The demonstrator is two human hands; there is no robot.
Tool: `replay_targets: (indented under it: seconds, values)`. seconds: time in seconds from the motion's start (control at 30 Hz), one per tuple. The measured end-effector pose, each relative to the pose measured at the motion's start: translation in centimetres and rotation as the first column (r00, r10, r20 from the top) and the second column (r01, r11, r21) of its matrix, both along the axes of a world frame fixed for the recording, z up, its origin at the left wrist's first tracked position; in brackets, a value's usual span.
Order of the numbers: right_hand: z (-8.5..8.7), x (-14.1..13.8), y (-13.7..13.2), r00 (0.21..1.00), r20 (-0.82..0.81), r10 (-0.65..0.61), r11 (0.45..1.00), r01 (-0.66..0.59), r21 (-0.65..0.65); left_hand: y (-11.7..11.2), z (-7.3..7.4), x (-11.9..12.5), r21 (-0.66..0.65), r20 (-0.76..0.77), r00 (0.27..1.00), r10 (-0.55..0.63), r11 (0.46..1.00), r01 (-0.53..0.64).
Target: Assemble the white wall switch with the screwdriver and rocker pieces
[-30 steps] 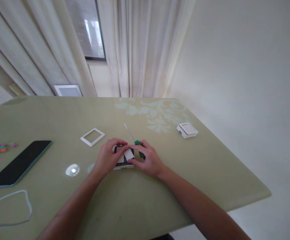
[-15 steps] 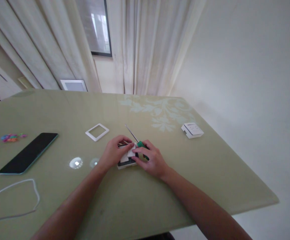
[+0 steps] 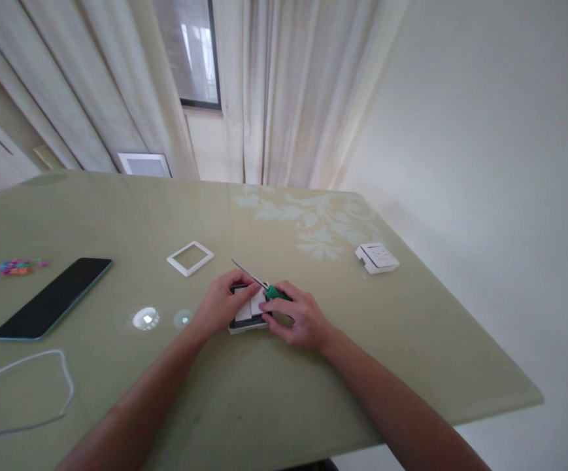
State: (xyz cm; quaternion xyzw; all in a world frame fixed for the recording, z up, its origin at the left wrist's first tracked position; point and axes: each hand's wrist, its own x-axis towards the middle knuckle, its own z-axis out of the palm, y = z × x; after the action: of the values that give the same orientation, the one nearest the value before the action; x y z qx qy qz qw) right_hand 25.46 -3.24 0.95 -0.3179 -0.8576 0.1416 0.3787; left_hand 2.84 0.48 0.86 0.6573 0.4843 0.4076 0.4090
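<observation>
A white wall switch (image 3: 244,311) with a dark inner frame lies on the table in front of me, partly covered by my fingers. My left hand (image 3: 225,301) grips its upper left side, thumb resting over the white rocker plates. In my right hand (image 3: 297,315) is a screwdriver (image 3: 272,292) with a green and black handle, its metal shaft pointing up and to the left above the switch. The right fingertips also touch the switch's right edge. Beyond my left hand lies a loose white square frame (image 3: 190,259).
A white socket unit (image 3: 376,258) sits near the table's right edge. To the left are a black tablet-like device (image 3: 53,298), a white cable (image 3: 64,373) and small colourful pieces (image 3: 19,266). Curtains (image 3: 303,91) hang behind the table (image 3: 411,340), with a wall on the right.
The screwdriver's shaft has swung lower and further left. My right fingers have shifted on the switch, and its right rocker plate now looks flatter beside the other one.
</observation>
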Motion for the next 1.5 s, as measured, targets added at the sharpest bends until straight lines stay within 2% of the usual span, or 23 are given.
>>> replay_targets:
  seconds: [0.27,0.77,1.07,1.13,1.2,1.27,1.37,1.43,1.5]
  values:
    - [-0.3,-0.1,0.0,1.000,0.013,-0.010,0.998,0.009,0.057,-0.1,0.1,0.2,-0.009,0.033,0.999,-0.019,1.000,0.019]
    - [-0.2,-0.4,-0.2,0.999,0.047,0.014,0.990,-0.021,0.136,-0.2,0.0,0.8,-0.071,0.056,0.998,0.022,0.997,-0.018]
    - [-0.2,-1.4,-0.8,0.999,0.032,-0.024,0.997,0.022,0.068,-0.3,-0.1,0.8,-0.037,-0.020,1.000,-0.011,0.999,0.010]
    - [-0.3,-1.3,-0.8,1.000,0.013,-0.017,0.999,0.016,0.044,0.1,0.0,0.1,-0.011,-0.068,0.998,-0.013,1.000,0.013]
    - [-0.4,-1.1,-0.6,1.000,-0.021,-0.020,1.000,0.021,0.014,0.8,0.2,-1.5,0.035,-0.133,0.990,0.042,0.999,-0.038]
    - [-0.4,-0.8,-0.4,0.997,-0.068,-0.045,0.999,0.044,-0.019,1.6,0.5,-3.8,0.109,-0.212,0.958,0.191,0.979,-0.171]
    - [-0.3,-0.5,-0.2,0.986,-0.141,-0.088,0.995,0.079,-0.062,2.3,0.4,-7.4,0.196,-0.341,0.838,0.427,0.904,-0.380]
    - [-0.2,-0.3,-0.2,0.979,-0.176,-0.103,0.992,0.089,-0.088,2.5,0.0,-9.0,0.209,-0.410,0.778,0.475,0.880,-0.427]
    - [-0.1,-0.3,-0.3,0.974,-0.198,-0.112,0.990,0.092,-0.108,2.7,-0.5,-9.3,0.210,-0.456,0.766,0.453,0.891,-0.402]
